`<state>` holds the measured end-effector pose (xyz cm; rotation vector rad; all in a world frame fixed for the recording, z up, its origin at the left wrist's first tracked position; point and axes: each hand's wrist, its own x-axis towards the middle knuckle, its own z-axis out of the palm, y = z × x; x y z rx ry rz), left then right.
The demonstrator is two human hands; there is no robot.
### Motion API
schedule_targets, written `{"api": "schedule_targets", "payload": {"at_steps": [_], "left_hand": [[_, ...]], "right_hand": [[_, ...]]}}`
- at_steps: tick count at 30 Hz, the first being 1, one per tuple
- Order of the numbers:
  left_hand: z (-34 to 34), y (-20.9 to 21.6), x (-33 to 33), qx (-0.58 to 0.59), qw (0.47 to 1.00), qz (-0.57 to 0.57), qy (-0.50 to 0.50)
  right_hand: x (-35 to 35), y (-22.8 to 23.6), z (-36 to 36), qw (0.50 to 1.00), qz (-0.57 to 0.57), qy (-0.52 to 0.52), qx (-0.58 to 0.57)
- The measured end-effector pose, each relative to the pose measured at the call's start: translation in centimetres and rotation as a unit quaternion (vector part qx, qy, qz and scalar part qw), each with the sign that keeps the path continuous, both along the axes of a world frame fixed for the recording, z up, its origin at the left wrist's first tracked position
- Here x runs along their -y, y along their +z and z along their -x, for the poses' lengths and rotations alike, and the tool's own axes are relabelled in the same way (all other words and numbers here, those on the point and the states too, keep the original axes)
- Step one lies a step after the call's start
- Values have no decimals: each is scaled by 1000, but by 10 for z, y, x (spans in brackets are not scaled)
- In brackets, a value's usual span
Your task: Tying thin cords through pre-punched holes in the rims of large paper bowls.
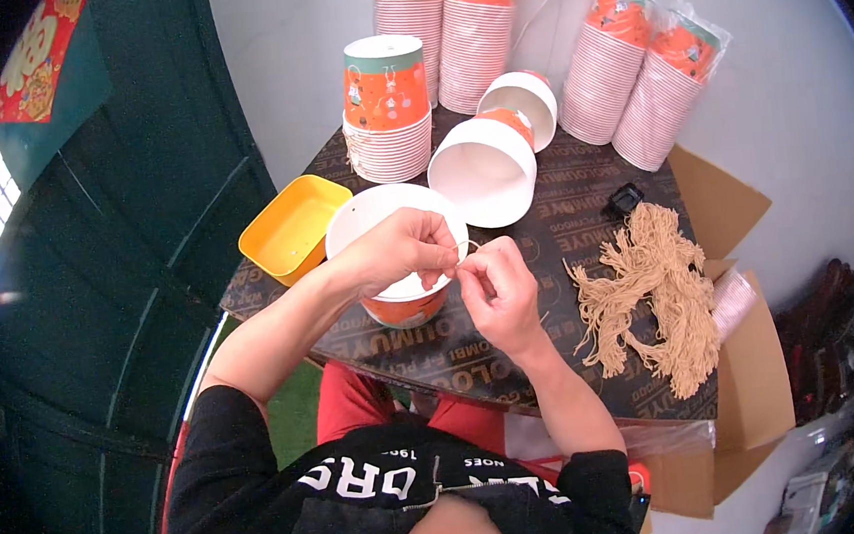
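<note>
A white-lined paper bucket (370, 211) with an orange outside stands upright in front of me, its mouth facing up. Over its right rim my left hand (414, 251) is closed, pinching a thin beige string (468, 247). My right hand (497, 287) is just right of the rim, fingers curled and pressed at the same string, which loops between the two hands. Both fingertips nearly meet; exactly how the string runs between them is too small to tell. At the right lies a large tangled bundle of beige strings (655, 299).
A yellow plastic tub (293, 222) sits left of the bucket. Behind stand a stack of upturned orange buckets (387, 110) and several wrapped stacks (477, 37). Two buckets lie sideways, one nearer (485, 177). A small black object (625, 199) and an open cardboard box (755, 362) are at right.
</note>
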<state>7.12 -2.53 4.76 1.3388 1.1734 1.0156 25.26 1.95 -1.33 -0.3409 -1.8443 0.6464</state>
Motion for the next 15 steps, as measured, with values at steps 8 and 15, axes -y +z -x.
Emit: {"api": "schedule_targets", "payload": {"at_steps": [8, 15], "left_hand": [[-3, -1, -1, -45, 999, -15, -21], [-5, -13, 1, -109, 987, -114, -15]], "right_hand": [[-11, -3, -4, 997, -67, -45, 3], [-13, -6, 0, 999, -34, -11, 27]]}}
